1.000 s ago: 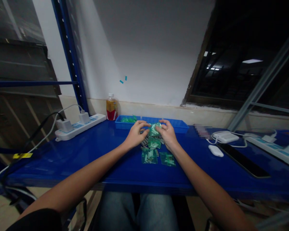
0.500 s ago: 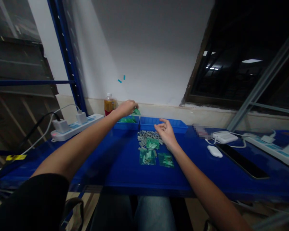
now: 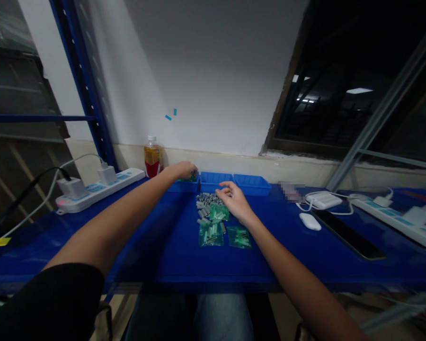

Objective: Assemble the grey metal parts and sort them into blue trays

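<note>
My left hand point(image 3: 183, 169) reaches far forward into the left compartment of the blue tray point(image 3: 251, 184), fingers curled down over a green packet point(image 3: 191, 178) that shows at the fingertips. My right hand point(image 3: 231, 197) hovers just over the table with loosely curled, parted fingers and holds nothing. It is beside a heap of small grey cylinders point(image 3: 206, 200). Three green packets filled with such pieces lie nearer to me: one point(image 3: 219, 212) by the right hand, one point(image 3: 210, 234) in front, one point(image 3: 238, 237) under my right wrist.
A drink bottle point(image 3: 152, 161) stands by the wall left of the tray. A white power strip point(image 3: 99, 189) with plugs lies at the left. At the right are a white charger point(image 3: 323, 200), a small white device point(image 3: 309, 221), a dark phone point(image 3: 348, 233) and another power strip point(image 3: 394, 219).
My left hand carried a green packet from the middle of the table to the tray's left compartment and lowered it in. My right hand let go and drifted slightly left. The view shifted.
</note>
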